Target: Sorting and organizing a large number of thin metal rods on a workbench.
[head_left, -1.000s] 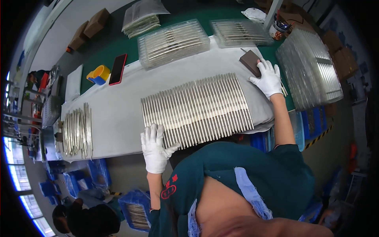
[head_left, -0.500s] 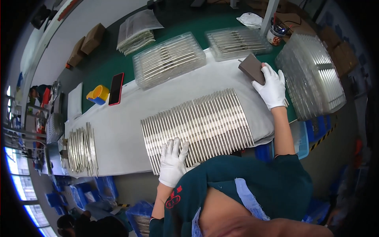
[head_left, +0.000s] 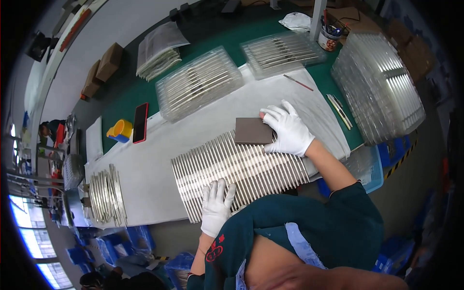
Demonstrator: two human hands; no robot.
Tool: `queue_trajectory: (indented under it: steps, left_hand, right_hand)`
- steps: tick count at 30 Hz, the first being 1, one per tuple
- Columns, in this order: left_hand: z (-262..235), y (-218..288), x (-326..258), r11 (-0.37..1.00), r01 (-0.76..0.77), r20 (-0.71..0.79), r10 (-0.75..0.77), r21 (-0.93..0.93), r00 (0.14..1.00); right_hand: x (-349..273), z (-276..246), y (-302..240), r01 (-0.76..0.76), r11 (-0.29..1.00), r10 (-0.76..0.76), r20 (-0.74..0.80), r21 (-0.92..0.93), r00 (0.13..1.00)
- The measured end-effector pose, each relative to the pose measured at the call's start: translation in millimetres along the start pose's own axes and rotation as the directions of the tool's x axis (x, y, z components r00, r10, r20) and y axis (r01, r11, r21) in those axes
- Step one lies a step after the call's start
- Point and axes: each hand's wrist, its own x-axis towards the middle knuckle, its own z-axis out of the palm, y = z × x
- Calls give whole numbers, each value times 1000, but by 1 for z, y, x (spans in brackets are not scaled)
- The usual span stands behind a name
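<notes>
The right hand (head_left: 289, 131), in a white glove, holds a flat brown block (head_left: 253, 130) with fingers closed on its far-right edge, and the block lies on the upper edge of the row of shiny metal rods (head_left: 239, 169) on the white sheet (head_left: 145, 169). The left hand (head_left: 216, 208) rests open and flat on the near edge of the rods, gripping nothing. I judge the step is rubbing the rods; the next stroke needs even pressure while the flat hand stops them rolling.

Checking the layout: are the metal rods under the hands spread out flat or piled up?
Spread flat: the metal rods lie side by side in one row on the white sheet, left hand pressing them, right hand on a brown block.
</notes>
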Motion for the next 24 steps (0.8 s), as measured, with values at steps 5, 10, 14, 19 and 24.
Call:
queue_trajectory:
  steps: [5, 10, 14, 19, 24]
  left_hand:
    - [5, 1, -3, 1000, 22, -21, -22, 1, 1000]
    - [8, 1, -4, 999, 38, -31, -37, 14, 999]
    - [12, -1, -4, 1000, 20, -55, -21, -8, 998]
    - [13, -4, -2, 1000, 2, -108, -3, -5, 994]
    - [6, -6, -15, 996, 52, -150, -62, -75, 987]
  right_hand:
    - [-3, 13, 16, -167, 985, 169, -73, 37, 983]
    - [0, -14, -9, -260, 927, 266, 14, 271, 964]
    - [0, -2, -9, -103, 794, 343, -302, 599, 889]
    - [2, 12, 11, -30, 944, 213, -537, 329, 816]
    - [-5, 16, 10, -70, 997, 73, -468, 22, 881]
